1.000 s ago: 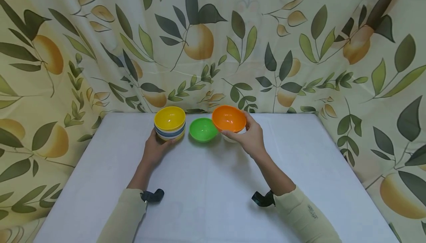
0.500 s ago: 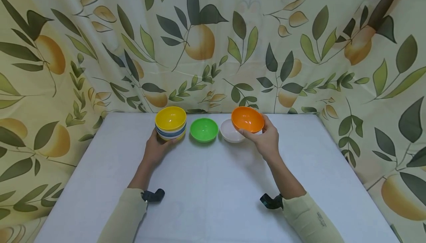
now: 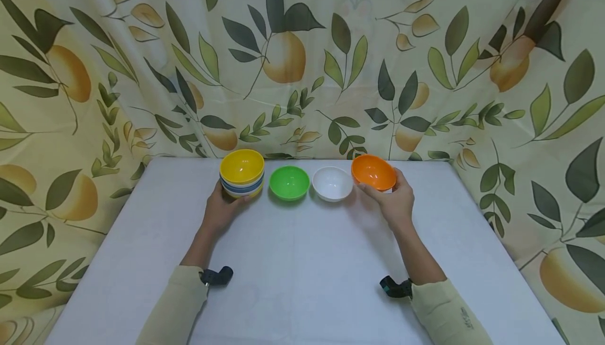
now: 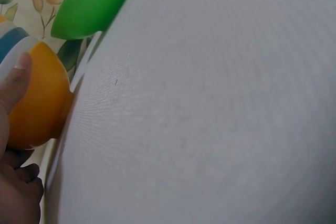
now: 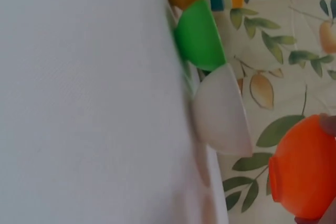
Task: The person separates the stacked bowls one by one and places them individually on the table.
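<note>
My left hand [image 3: 221, 211] grips a stack of nested bowls at the left: a yellow bowl [image 3: 241, 166] on top, white and blue bowls beneath, and a yellow-orange bowl [image 4: 42, 100] at the bottom. In the left wrist view the thumb lies across the stack's side. To its right a green bowl [image 3: 289, 183] and a white bowl [image 3: 332, 184] stand upright in a row. My right hand [image 3: 397, 200] pinches an orange bowl [image 3: 373, 172] by its side. Its base is raised off the table in the right wrist view, past the white bowl.
A white-covered table [image 3: 293, 271] carries the row of bowls near its back edge. Behind it hangs a curtain [image 3: 350, 72] printed with leaves and fruit. Black cameras are strapped at both wrists.
My right hand has carried the orange bowl rightward, from above the white bowl to its right side, and slightly lower. The white bowl is now fully visible. My left hand stays on the stack.
</note>
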Demonstrator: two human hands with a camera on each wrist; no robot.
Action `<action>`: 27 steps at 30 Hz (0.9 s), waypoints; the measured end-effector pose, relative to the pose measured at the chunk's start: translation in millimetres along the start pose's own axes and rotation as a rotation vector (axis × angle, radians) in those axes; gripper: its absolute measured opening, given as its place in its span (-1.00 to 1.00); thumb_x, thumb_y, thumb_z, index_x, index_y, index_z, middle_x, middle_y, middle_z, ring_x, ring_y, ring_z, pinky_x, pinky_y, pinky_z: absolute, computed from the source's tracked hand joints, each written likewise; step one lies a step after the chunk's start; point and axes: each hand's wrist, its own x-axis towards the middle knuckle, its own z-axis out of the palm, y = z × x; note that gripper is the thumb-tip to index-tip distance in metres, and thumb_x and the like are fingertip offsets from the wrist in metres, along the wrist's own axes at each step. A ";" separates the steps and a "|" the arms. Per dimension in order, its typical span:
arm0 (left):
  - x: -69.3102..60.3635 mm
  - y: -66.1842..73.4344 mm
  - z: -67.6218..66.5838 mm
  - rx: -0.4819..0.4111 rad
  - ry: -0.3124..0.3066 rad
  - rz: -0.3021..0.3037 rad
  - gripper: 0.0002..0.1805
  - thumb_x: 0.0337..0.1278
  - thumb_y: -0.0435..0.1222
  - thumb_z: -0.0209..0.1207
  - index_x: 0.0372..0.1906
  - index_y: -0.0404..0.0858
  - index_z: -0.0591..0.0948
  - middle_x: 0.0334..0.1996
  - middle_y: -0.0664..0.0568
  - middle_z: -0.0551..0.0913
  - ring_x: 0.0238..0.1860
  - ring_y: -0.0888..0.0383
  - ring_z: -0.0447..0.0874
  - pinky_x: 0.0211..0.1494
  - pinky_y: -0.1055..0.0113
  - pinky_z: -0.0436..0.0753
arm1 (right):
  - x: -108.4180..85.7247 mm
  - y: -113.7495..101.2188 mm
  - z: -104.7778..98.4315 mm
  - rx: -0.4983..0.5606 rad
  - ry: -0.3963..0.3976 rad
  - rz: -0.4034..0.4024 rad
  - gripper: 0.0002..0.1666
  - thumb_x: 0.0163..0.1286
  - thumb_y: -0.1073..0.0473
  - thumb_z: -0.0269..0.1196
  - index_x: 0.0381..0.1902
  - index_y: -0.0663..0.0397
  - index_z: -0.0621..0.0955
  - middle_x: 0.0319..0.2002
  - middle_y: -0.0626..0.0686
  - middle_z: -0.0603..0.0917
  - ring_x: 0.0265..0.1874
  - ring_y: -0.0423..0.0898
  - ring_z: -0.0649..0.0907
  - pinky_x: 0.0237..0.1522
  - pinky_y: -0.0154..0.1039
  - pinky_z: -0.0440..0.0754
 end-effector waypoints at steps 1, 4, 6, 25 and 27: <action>0.2 0.0 -0.1 -0.002 0.000 0.002 0.24 0.14 0.10 0.51 0.72 -0.12 -0.01 0.63 -0.12 0.19 0.63 -0.10 0.07 0.65 -0.16 0.06 | 0.7 2.0 -0.9 -0.006 0.005 0.009 0.07 0.19 -0.04 0.63 0.53 0.15 0.40 0.40 0.11 0.52 0.41 0.03 0.42 0.48 0.03 0.42; 0.3 0.3 -0.2 -0.007 -0.001 0.005 0.23 0.14 0.09 0.51 0.72 -0.11 -0.01 0.63 -0.11 0.20 0.63 -0.10 0.07 0.66 -0.15 0.06 | 3.2 9.0 -3.9 -0.011 0.013 0.038 0.08 0.20 -0.03 0.63 0.55 0.18 0.37 0.42 0.14 0.50 0.41 0.06 0.41 0.49 0.05 0.41; 0.1 0.4 -0.3 -0.012 -0.001 0.007 0.23 0.15 0.08 0.51 0.72 -0.10 -0.01 0.63 -0.11 0.20 0.63 -0.09 0.07 0.66 -0.14 0.05 | 4.9 14.4 -5.3 -0.020 0.017 0.059 0.07 0.21 0.01 0.62 0.54 0.20 0.37 0.42 0.17 0.50 0.41 0.09 0.42 0.49 0.05 0.40; -2.0 0.6 -0.1 -0.015 -0.004 -0.006 0.22 0.16 0.05 0.51 0.73 -0.09 -0.02 0.64 -0.10 0.18 0.64 -0.09 0.04 0.66 -0.16 0.03 | 10.4 47.5 -6.7 -0.085 -0.031 0.220 0.23 0.22 0.06 0.61 0.65 0.20 0.17 0.53 0.23 0.36 0.47 0.18 0.36 0.53 0.08 0.33; -2.0 1.2 -0.2 -0.014 -0.004 -0.003 0.22 0.16 0.05 0.51 0.73 -0.09 -0.03 0.64 -0.10 0.18 0.64 -0.09 0.04 0.66 -0.16 0.03 | 10.3 48.6 -6.1 -0.110 -0.027 0.229 0.24 0.21 0.04 0.62 0.66 0.19 0.17 0.53 0.23 0.37 0.46 0.19 0.37 0.52 0.10 0.35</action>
